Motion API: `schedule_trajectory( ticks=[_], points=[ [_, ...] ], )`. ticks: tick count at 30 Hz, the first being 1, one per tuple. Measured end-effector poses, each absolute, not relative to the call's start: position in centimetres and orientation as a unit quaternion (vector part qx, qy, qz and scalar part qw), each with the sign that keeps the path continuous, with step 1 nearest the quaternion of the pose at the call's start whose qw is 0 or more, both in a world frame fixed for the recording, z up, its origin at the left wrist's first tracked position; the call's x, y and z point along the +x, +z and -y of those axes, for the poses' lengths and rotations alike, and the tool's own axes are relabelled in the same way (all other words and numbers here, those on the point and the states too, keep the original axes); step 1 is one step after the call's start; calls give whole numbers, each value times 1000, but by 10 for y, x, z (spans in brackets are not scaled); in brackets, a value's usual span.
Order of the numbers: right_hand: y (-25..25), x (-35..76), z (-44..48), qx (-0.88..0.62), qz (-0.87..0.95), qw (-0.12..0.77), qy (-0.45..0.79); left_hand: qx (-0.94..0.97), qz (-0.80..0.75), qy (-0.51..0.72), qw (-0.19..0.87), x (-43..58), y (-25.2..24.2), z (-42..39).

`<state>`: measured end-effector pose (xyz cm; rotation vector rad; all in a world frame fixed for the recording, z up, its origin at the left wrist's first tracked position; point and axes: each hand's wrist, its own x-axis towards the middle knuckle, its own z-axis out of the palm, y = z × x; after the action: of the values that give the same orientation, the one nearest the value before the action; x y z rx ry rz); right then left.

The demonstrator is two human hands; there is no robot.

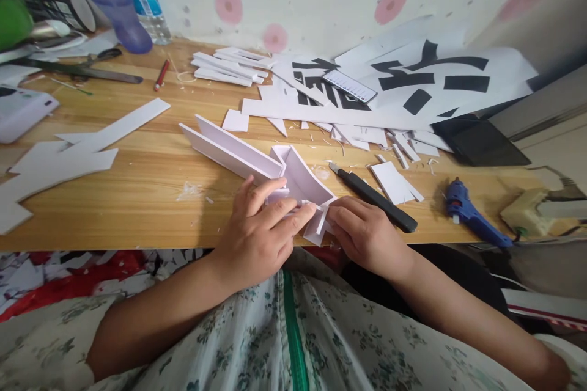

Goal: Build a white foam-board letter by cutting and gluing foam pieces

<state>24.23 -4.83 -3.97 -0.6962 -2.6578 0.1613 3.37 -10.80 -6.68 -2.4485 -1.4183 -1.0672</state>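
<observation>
A white foam-board shape with raised side walls (233, 149) lies at the table's front edge, one long arm pointing to the upper left. My left hand (261, 229) steadies it from above, fingers bent over its middle and pressed to the walls. At the right end, my right hand (367, 232) pinches a small white strip or wall edge against the shape; its fingertips are partly hidden. Just beyond the right hand lies a black utility knife (373, 198), its blade toward the shape. To the right rests a blue hot glue gun (474, 214).
White foam-board cutouts (87, 146) lie at the left, a stack of strips (232, 67) at the back. Behind are a printed paper sheet (458, 73), a phone-like rectangle (349, 85), a red pencil (161, 75) and bottles (110, 3). Scraps (27, 281) lie below the table.
</observation>
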Motion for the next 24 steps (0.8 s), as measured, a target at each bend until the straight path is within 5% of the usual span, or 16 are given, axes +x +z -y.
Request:
schedule_trajectory(
  ticks=[11, 20, 24],
  points=[
    [-36, 239, 48, -244, 953, 174, 36, -810, 468, -347, 68, 35, -68, 107],
    [-34, 244, 58, -259, 908, 320, 79, -802, 480, -345, 86, 37, -68, 109],
    [-32, 245, 59, -193, 938, 283, 55, -803, 479, -345, 85, 37, -68, 109]
  ],
)
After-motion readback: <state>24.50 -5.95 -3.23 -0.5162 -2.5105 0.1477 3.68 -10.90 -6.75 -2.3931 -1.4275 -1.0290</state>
